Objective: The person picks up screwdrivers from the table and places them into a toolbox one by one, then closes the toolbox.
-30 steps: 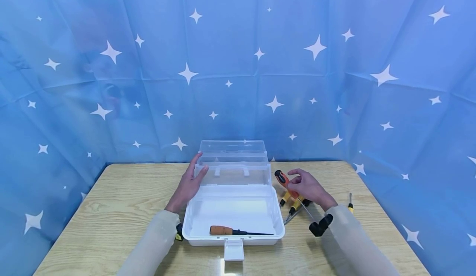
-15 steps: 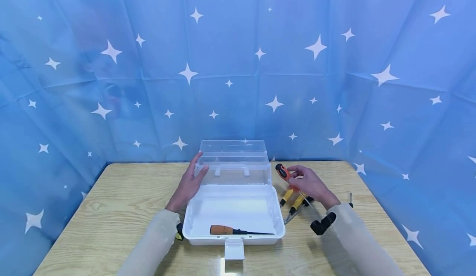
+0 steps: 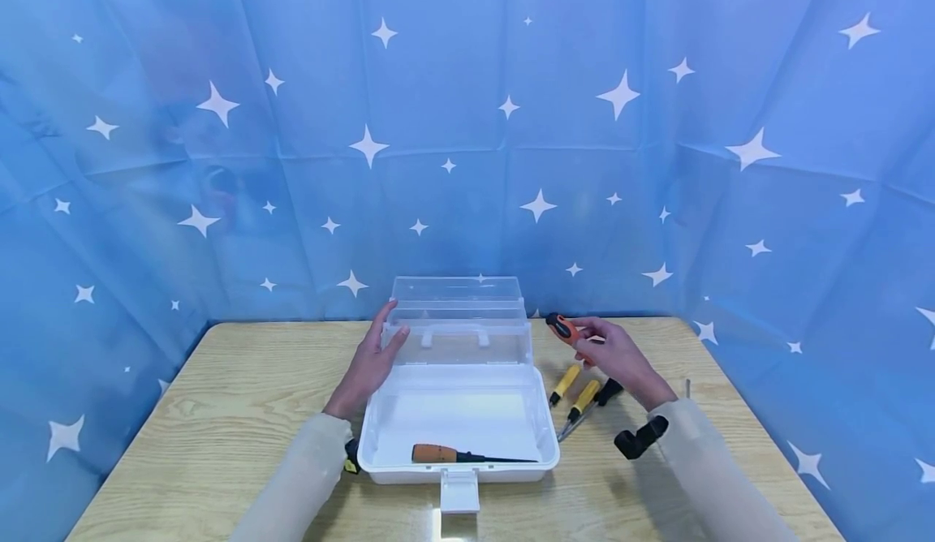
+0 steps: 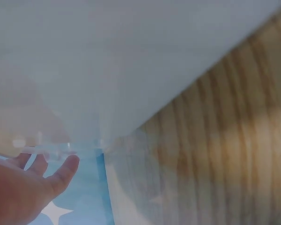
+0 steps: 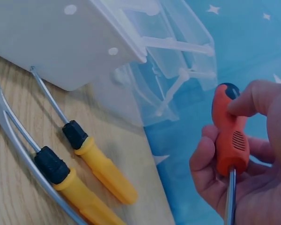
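In the head view my right hand (image 3: 617,359) holds an orange-and-black screwdriver (image 3: 566,331) in the air, right of the white toolbox (image 3: 460,408). The right wrist view shows thumb and fingers wrapped about its orange handle (image 5: 230,133), the metal shaft pointing down. My left hand (image 3: 368,372) rests against the left side of the toolbox's raised clear lid (image 3: 460,343), fingers extended. A brown-handled screwdriver (image 3: 438,453) with a dark shaft lies inside the box along its front wall.
Right of the box lie two yellow-handled screwdrivers (image 5: 107,173) and a black-handled tool (image 3: 609,392). Another metal shaft (image 3: 687,388) shows near the right sleeve. The front latch (image 3: 459,493) hangs down over the wooden table (image 3: 241,412). A blue starry curtain (image 3: 467,120) stands behind.
My right hand has raised the orange screwdriver slightly, up and away from the yellow-handled ones, and moved a little right. The left hand and toolbox stay in place.
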Available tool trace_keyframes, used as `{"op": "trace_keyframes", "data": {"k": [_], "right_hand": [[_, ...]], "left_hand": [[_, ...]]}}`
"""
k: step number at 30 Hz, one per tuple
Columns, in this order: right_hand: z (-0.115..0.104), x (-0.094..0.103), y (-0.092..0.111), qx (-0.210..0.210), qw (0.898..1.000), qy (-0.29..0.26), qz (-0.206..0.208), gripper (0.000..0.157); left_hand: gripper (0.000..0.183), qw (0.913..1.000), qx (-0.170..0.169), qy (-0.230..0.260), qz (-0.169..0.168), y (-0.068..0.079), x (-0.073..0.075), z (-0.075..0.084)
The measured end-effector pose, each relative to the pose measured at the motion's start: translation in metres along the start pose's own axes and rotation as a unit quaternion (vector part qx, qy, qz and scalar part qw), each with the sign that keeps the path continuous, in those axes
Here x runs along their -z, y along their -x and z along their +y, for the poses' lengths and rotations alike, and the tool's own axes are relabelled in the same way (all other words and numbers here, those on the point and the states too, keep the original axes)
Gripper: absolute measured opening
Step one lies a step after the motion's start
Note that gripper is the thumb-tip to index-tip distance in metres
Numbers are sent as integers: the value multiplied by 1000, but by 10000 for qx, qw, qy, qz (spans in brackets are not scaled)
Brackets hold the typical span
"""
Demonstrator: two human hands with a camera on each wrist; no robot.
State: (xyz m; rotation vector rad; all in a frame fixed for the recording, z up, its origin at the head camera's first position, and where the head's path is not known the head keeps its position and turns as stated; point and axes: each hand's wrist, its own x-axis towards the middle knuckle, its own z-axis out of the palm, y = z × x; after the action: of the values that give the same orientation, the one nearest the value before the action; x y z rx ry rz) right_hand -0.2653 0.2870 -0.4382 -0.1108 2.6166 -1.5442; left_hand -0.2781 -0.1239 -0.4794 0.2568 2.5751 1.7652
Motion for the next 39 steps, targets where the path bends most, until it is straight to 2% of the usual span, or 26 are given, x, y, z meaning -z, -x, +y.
{"op": "trace_keyframes", "data": {"k": [8,14,25,32,39], "right_hand": [[-5,5,1,-94,9995,-284,50,48],[-11,10,3,-294,9980,-561,47,47],[-24,14,10,-354,9971,-671,-53,49],[-32,17,11,-301,9977,-600,5,48],[-36,19,11,-280,9970,-715,-86,48]], "left_hand": [[69,9997,127,70,-184,1,3,7],[71,9994,178,141,-278,-1,7,4],[64,9997,188,-55,-167,-3,3,8],[71,9997,-122,-171,-143,-4,2,4],[70,9997,-141,-166,-121,-3,2,5]]}}
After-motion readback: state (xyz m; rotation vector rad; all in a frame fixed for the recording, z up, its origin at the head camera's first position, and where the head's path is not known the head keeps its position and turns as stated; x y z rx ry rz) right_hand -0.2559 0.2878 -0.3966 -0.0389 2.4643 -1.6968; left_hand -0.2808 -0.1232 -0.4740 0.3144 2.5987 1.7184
